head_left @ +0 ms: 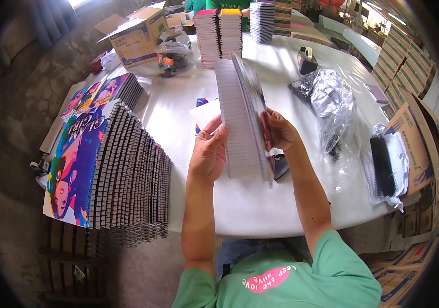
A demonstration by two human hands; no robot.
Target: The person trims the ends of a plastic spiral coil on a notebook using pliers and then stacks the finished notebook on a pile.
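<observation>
White work table [281, 200] filled the view, cartons stacked at the far right edge. Near left, a tall leaning stack of spiral notebooks [127, 179] sat within reach, bindings outward. Over the table's middle, an unbound block of ruled pages [240, 120] stood on edge, likely for squaring up. Left hand [208, 154] was clamped on its near-left face, right hand [281, 131] closed on the cover side. Bagged black coils [384, 167] lay right.

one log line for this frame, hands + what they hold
left hand: grips notebook block, ruled side | right hand: grips its cover side | block: upright above white table | left: spiral notebook stack
</observation>
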